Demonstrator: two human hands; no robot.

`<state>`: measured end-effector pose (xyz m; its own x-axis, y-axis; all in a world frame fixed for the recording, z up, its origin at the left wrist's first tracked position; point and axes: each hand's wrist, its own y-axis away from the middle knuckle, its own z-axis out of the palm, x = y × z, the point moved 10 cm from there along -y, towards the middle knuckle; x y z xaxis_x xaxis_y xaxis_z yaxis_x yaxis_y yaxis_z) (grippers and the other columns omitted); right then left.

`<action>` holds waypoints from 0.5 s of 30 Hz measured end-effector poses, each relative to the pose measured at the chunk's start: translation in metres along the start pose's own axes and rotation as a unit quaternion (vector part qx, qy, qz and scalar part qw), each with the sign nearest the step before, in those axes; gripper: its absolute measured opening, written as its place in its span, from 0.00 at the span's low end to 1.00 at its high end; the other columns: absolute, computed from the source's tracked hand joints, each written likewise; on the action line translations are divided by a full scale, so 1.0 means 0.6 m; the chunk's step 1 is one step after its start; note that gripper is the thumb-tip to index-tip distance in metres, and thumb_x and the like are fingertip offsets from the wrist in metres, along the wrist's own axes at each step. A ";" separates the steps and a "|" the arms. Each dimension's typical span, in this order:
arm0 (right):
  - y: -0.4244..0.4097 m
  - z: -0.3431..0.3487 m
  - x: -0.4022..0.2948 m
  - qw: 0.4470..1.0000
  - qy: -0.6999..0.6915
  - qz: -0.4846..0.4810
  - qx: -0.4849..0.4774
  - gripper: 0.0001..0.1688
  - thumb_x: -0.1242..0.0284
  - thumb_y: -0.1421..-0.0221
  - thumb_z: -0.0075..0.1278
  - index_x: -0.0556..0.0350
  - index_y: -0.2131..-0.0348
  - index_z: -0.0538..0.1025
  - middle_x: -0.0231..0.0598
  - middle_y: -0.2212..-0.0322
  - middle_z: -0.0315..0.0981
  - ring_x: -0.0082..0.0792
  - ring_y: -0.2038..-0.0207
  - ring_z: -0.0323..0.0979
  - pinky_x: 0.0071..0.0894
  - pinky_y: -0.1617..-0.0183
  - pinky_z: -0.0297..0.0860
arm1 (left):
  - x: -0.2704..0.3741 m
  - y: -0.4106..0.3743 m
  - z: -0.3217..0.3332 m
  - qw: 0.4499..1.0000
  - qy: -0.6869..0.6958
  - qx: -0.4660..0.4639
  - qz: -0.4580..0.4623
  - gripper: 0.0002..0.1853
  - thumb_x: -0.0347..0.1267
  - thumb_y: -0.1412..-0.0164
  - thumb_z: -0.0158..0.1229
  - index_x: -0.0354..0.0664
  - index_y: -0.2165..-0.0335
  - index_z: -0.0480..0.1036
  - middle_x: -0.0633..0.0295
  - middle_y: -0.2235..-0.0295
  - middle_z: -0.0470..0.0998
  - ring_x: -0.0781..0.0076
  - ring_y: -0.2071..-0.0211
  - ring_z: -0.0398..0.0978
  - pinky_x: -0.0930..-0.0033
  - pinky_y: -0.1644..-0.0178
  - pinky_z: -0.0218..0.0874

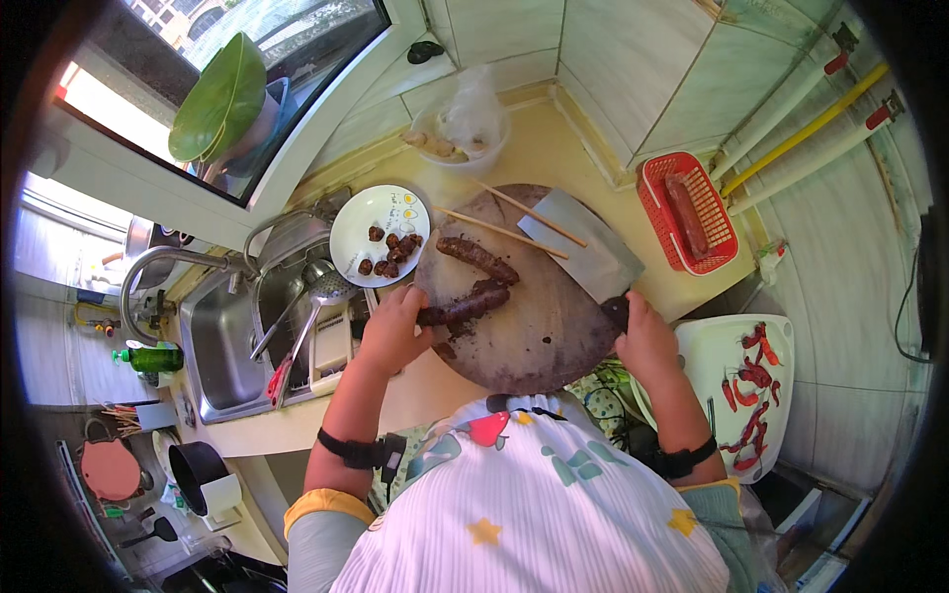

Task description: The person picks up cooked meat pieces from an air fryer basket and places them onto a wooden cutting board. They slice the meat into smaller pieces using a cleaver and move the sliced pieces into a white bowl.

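A round wooden chopping board [549, 363] lies on the counter before me. On its left half are two dark cooked sausages, the upper one [478, 259] lying free and the lower one [474, 305] with its left end between the thumb and fingers of my left hand [393, 326]. My right hand [646, 337] is closed around the black handle of a kitchen cleaver [586, 244], whose blade rests flat on the board's right side. A pair of wooden chopsticks [511, 236] reaches across the board and over the blade. Dark crumbs surround the sausages.
Cut sausage pieces sit on a white plate [352, 215] by the board's upper left. Beyond are a sink [215, 326] and skimmer [331, 287]. A clear bowl [493, 148] stands behind; a red basket [656, 222] holds a sausage. Red chillies lie on a white tray [697, 341].
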<state>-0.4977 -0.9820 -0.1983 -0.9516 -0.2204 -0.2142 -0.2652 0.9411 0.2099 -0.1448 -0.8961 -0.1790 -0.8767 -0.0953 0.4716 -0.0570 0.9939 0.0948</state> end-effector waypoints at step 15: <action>0.179 -0.141 0.059 0.985 -0.168 0.035 -0.017 0.22 0.64 0.54 0.61 0.57 0.61 0.74 0.45 0.73 0.78 0.45 0.71 0.77 0.38 0.64 0.71 | -0.026 0.126 0.061 0.971 0.206 -0.034 -0.116 0.20 0.35 0.53 0.66 0.38 0.65 0.66 0.53 0.70 0.72 0.58 0.69 0.73 0.62 0.63 0.66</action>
<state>-0.5729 -0.9102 -0.1027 -0.8642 -0.0534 -0.5003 -0.2116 0.9407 0.2651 -0.1528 -0.8177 -0.2112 -0.5776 -0.3438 0.7404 -0.1857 0.9385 0.2910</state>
